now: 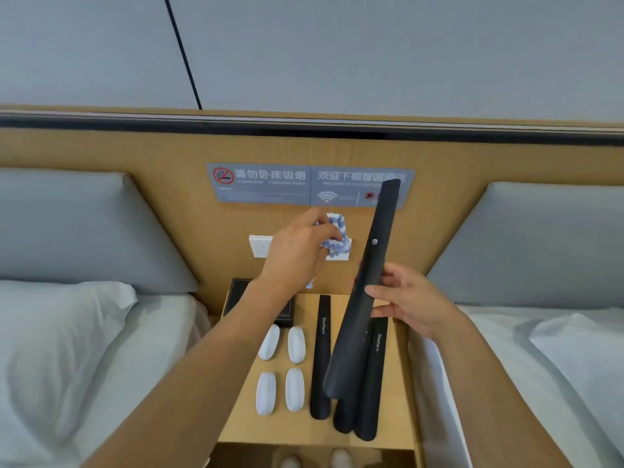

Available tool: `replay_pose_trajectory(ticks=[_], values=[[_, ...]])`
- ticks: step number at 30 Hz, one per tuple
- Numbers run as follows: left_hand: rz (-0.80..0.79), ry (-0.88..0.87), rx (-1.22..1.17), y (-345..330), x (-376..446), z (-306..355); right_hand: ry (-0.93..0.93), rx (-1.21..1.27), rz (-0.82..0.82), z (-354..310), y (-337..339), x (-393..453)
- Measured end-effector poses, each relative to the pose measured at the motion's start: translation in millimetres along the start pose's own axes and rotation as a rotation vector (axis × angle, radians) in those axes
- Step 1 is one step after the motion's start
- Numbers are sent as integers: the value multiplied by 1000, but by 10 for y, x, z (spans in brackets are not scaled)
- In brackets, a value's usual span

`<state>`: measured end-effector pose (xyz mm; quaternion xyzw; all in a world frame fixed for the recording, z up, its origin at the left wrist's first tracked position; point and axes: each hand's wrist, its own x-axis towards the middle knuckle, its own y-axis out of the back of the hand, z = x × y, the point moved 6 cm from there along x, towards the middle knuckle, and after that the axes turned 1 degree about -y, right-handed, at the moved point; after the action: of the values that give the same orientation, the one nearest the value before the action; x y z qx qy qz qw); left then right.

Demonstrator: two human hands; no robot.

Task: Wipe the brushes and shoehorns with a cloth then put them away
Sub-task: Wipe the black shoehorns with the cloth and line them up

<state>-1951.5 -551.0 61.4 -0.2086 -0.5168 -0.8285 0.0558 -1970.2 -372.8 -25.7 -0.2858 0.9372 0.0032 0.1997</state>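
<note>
My left hand (297,255) bunched the cloth (334,238), half hidden; my right hand (408,298) gripped a shoehorn (364,292) above the nightstand (398,383), covering another.

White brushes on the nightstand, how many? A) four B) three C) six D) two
A: four white brushes lie in a two-by-two block on the nightstand, left of the black shoehorns that lie there.
</note>
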Motion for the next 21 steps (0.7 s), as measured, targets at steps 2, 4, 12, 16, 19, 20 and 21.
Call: replay_pose_trajectory(ticks=[2,4,12,16,19,20,21], values=[[-8,52,-22,-97,-101,-125,-63,25,63,247,91,10],[-28,92,-37,-205,-199,-228,-128,22,127,507,163,33],[-65,237,-47,-680,-501,-565,-378,-273,334,1602,351,458],[-68,270,-68,-945,-599,-696,-433,-384,386,2056,363,808],[-79,317,-79,-1143,-658,-817,-478,-431,423,2347,354,1057],[-78,333,-86,-1203,-687,-852,-493,-438,427,2446,351,1135],[-80,349,-95,-1258,-718,-889,-508,-447,422,2546,345,1214]])
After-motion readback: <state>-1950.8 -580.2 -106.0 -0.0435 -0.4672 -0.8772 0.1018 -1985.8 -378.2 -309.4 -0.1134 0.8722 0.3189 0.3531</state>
